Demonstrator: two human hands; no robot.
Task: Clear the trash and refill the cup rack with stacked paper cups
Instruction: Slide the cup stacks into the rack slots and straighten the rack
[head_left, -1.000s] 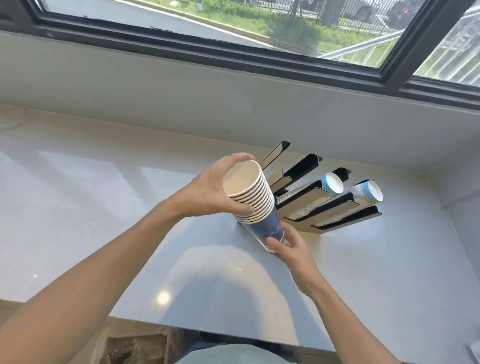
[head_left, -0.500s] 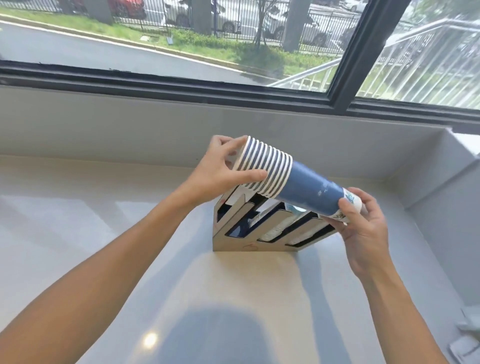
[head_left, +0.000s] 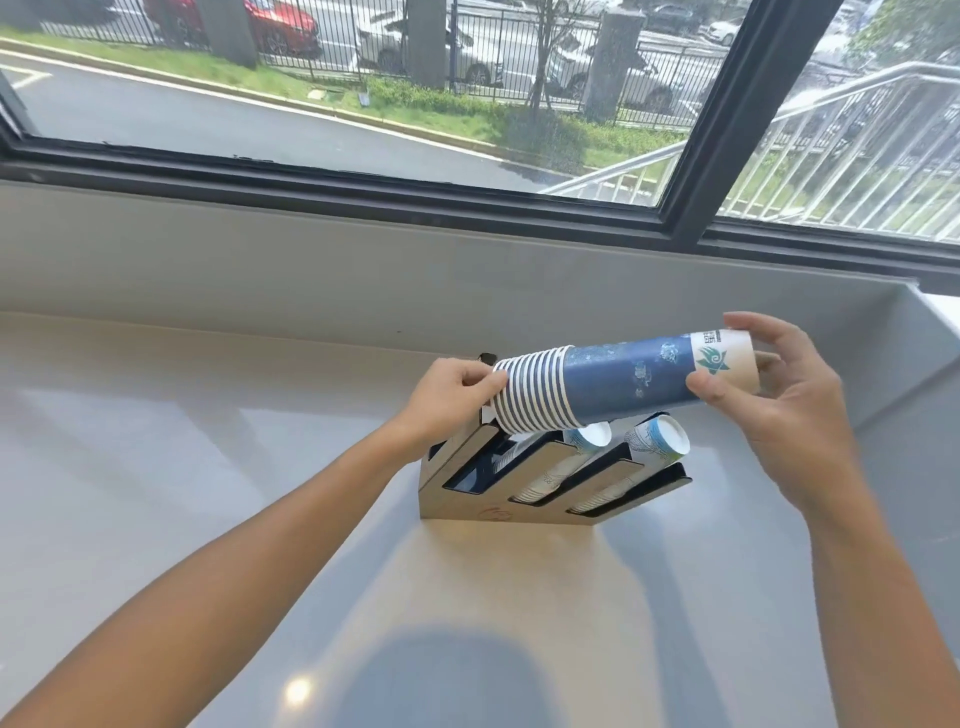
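A stack of blue paper cups (head_left: 623, 387) lies almost level in the air, rims to the left, white base to the right. My left hand (head_left: 449, 392) grips the rim end. My right hand (head_left: 774, 410) holds the base end between thumb and fingers. Just below the stack stands the slanted cup rack (head_left: 519, 506) on the white counter (head_left: 208, 467). Its two right slots hold pale cup stacks (head_left: 657, 441) that poke out at the top. The left slots look dark, and the held stack hides their tops.
A low white wall and a black-framed window (head_left: 696, 156) run behind the counter. A raised white ledge (head_left: 924, 374) closes off the right side. Bare counter lies left of the rack and in front of it.
The stack has swung from upright on the counter to nearly level above the rack. It has risen and shifted right, with my right hand moving up to its base.
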